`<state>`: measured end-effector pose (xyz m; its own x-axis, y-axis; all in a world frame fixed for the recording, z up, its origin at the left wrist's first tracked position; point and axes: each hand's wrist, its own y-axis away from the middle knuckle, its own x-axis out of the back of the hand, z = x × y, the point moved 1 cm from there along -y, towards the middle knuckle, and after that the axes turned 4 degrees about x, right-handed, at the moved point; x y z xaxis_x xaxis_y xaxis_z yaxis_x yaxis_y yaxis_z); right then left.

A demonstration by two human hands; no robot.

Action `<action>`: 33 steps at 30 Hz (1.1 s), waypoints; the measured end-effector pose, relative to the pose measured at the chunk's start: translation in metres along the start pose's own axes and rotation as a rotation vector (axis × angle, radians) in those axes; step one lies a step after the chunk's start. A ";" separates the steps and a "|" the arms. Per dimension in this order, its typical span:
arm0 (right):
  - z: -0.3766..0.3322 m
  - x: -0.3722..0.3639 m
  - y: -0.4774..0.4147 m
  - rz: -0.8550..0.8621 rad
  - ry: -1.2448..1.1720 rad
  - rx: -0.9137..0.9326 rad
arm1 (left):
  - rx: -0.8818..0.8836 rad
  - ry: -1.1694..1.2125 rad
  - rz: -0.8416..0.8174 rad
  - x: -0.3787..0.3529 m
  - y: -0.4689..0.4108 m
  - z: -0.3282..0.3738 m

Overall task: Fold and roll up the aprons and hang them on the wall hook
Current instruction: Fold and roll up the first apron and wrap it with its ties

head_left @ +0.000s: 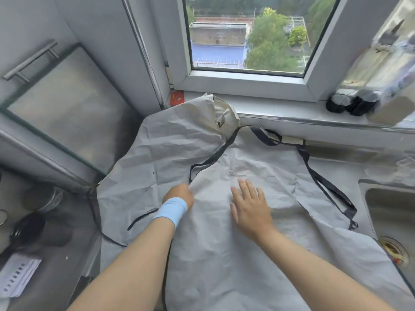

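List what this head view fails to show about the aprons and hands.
Head view:
Left hand: fingers hidden behind its own back at the top apron edge; grip unclear.
Lower apron: largely covered by the top apron.
Top apron's hem: cut off by the bottom edge.
Wall hook: not in frame.
Bottles on the sill: blurred.

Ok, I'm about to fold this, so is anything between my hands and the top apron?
Nothing visible is. The left hand pinches the edge of the top apron, and the right hand lies flat on it. The wall hook is not in view.
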<state>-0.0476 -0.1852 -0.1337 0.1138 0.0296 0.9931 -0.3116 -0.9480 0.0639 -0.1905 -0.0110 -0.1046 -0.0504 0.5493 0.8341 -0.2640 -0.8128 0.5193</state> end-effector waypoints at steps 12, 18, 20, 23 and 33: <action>-0.044 0.000 0.018 -0.082 0.094 -0.150 | 0.017 0.243 -0.184 0.015 0.025 -0.020; -0.069 -0.015 0.076 -0.110 -0.073 -0.203 | -0.113 0.322 -0.092 0.011 0.038 -0.050; -0.067 -0.023 0.081 -0.262 -0.159 -0.219 | -0.192 0.480 -0.088 0.012 0.046 -0.049; -0.070 -0.021 0.085 -0.370 -0.195 -0.245 | -0.287 0.657 -0.169 0.006 0.064 -0.052; -0.077 -0.026 0.163 -0.351 -0.215 -0.054 | -0.058 0.332 -0.334 -0.046 0.107 -0.111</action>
<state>-0.1742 -0.3164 -0.1415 0.4147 0.2757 0.8672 -0.2673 -0.8741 0.4057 -0.3229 -0.1019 -0.1080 -0.2561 0.8185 0.5143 -0.3708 -0.5745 0.7297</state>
